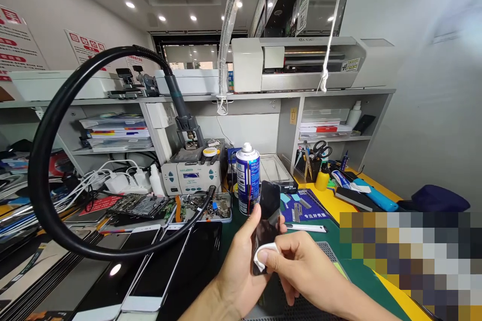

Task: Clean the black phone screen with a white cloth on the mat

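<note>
A dark smartphone (268, 205), its glossy face turned toward me, is held tilted upright above the bench. My left hand (241, 261) wraps around its lower left side, with the thumb along the edge and fingertips showing at the right edge. A folded white cloth or tissue (263, 255) is pinched in my right hand (297, 261) and pressed against the lower part of the screen. Just behind the phone stands a blue spray can (247, 178) with a white cap. A white pen-like tool (307, 228) lies on the green mat (376, 281) to the right.
A thick black hose (37, 185) loops across the left from the hot-air station (194, 175). Phone screens (150, 271) cover the left side near a parts tray (226, 218). Scissors (322, 149) and a yellow bottle (323, 177) stand at the right. A white cord (331, 25) hangs overhead.
</note>
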Available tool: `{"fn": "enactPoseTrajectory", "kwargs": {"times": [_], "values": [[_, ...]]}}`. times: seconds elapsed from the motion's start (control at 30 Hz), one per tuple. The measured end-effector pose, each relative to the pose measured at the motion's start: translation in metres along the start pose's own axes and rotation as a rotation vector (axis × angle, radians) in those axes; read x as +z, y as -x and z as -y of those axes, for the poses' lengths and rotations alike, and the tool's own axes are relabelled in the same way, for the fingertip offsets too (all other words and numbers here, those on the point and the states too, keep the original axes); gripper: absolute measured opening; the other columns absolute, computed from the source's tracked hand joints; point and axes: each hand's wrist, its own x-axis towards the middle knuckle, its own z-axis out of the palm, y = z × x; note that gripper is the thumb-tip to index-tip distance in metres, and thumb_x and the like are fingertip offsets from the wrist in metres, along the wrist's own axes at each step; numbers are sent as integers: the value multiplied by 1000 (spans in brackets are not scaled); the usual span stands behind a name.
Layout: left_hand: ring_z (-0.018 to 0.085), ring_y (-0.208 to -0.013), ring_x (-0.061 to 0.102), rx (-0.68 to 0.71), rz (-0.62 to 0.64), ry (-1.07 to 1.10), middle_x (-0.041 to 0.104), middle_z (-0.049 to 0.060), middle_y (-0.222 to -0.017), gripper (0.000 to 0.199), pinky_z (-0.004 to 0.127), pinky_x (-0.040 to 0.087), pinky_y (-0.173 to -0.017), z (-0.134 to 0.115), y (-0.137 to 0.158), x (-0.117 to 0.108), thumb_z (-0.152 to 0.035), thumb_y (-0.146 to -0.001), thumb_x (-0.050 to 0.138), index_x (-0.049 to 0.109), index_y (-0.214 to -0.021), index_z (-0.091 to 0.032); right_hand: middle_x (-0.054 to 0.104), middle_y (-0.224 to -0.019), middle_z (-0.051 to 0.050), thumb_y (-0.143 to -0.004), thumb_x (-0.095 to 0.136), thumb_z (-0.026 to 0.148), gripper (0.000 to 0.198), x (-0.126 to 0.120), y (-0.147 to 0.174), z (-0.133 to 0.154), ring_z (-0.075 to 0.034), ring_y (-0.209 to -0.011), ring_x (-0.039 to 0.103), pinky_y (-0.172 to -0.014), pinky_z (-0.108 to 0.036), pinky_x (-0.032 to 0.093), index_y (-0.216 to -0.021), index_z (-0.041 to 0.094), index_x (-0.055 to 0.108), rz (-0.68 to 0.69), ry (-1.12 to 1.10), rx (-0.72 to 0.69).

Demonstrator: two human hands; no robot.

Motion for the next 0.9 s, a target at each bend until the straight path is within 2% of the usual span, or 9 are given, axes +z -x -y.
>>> {"fn": "enactPoseTrajectory", "kwargs": {"times": [0.1,0.2,0.37,0.53,0.7,0.8,0.9], "values": [[13,-60,62,18,9,-10,70,7,-76,48,21,41,-51,-2,0,0,-53,-97,56,74,-87,-9,51,-42,4,-90,60,55,48,0,0,-2,-9,-35,46,-37,-18,29,-60,19,52,32,9,8],[12,-59,61,29,-26,10,69,5,-77,47,22,43,-53,-3,1,1,-52,-98,55,73,-83,-10,49,-42,5,-90,61,53,46,3,0,-5,-9,-36,46,-36,-18,29,-60,19,52,45,29,5],[17,-74,67,35,-87,45,72,6,-85,41,25,49,-66,-4,2,6,-49,-98,56,72,-87,-13,45,-41,5,-90,62,54,54,5,0,-5,-8,-38,44,-39,-18,27,-53,20,44,5,103,-33],[21,-90,71,123,-89,-19,74,7,-99,30,26,51,-74,-2,3,7,-45,-95,63,72,-96,-16,45,-40,5,-89,61,60,58,6,1,-3,-8,-38,45,-40,-19,29,-51,21,43,1,125,-55],[23,-91,70,68,-62,-12,74,10,-98,43,28,52,-75,-4,3,5,-50,-99,53,72,-90,-12,45,-41,6,-89,66,50,50,1,2,-5,-9,-38,47,-38,-19,28,-54,20,47,18,125,-37],[24,-87,70,42,8,-13,75,11,-96,50,30,52,-76,-7,5,4,-54,-99,51,73,-100,-10,45,-41,6,-91,65,46,51,-4,3,-7,-9,-39,46,-40,-20,27,-52,20,44,9,140,-39],[22,-83,70,83,33,-32,75,10,-95,48,31,52,-77,-11,8,4,-54,-98,54,73,-109,-11,45,-41,6,-92,63,44,53,-8,2,-7,-9,-41,46,-43,-21,29,-51,21,41,-10,145,-45]]}}
